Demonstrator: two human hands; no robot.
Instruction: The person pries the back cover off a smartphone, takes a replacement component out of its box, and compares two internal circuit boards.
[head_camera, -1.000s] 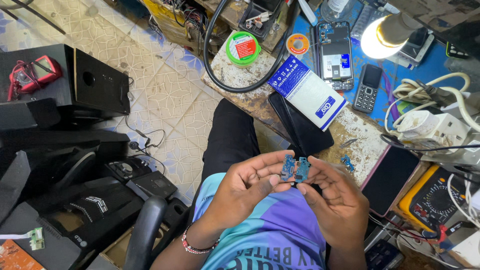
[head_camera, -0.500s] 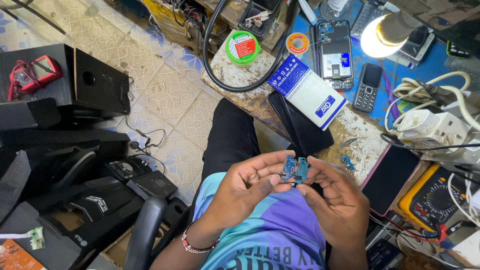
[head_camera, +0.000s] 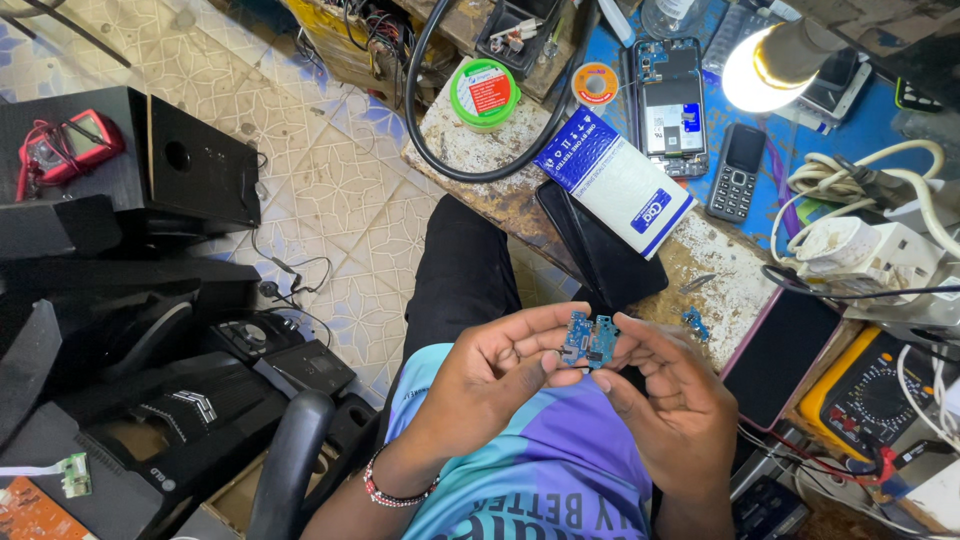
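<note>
Head view: both hands are meeting over the person's lap, the left hand (head_camera: 490, 385) and the right hand (head_camera: 675, 405) pinching a small blue circuit board (head_camera: 589, 339) between their fingertips, just in front of the surface (head_camera: 700, 255) edge. Just beyond it a black phone (head_camera: 600, 245) is lying face down, partly under a white and blue packet (head_camera: 615, 180). Farther out an opened phone (head_camera: 670, 105), a small keypad phone (head_camera: 737, 172) and a green round tin (head_camera: 484, 93) are sitting under a glowing lamp (head_camera: 775, 65).
</note>
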